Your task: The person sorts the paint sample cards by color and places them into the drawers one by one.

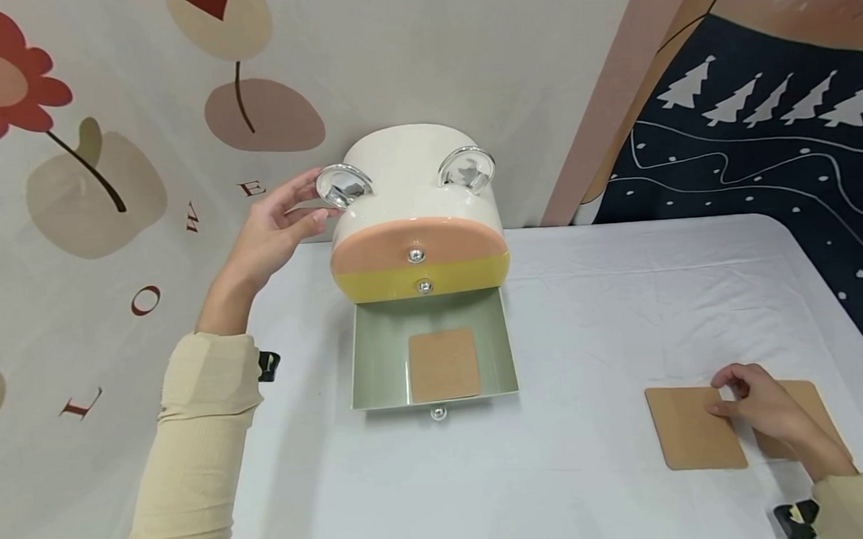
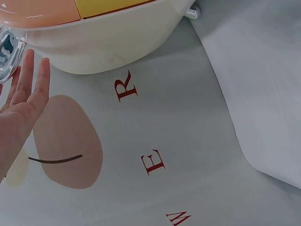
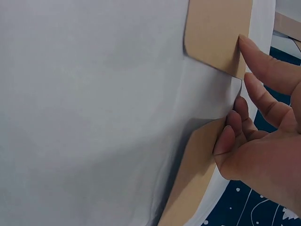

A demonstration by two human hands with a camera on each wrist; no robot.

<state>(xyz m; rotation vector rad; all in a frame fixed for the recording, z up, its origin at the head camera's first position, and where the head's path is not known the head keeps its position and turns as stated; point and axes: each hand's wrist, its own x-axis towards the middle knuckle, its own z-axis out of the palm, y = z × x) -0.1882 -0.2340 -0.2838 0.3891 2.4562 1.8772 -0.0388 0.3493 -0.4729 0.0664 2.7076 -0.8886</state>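
A white rounded drawer box (image 1: 419, 172) stands at the back of the table, with two shiny silver rings on top. Its orange drawer (image 1: 372, 244) and yellow drawer (image 1: 374, 285) are closed; the green drawer (image 1: 377, 354) is pulled out. Inside the green one lies a brown square card (image 1: 444, 366). My left hand (image 1: 278, 220) touches the left silver ring (image 1: 342, 186) with fairly straight fingers. At the right, my right hand (image 1: 764, 407) pinches the edge of a brown card (image 1: 689, 435) near its far corner. Another brown card (image 1: 805, 404) lies partly hidden under that hand.
A white cloth covers the table (image 1: 574, 335). Behind it hangs a pale cloth (image 1: 391, 52) with printed flowers and letters. A dark cloth (image 1: 747, 139) with white trees hangs beyond the right edge.
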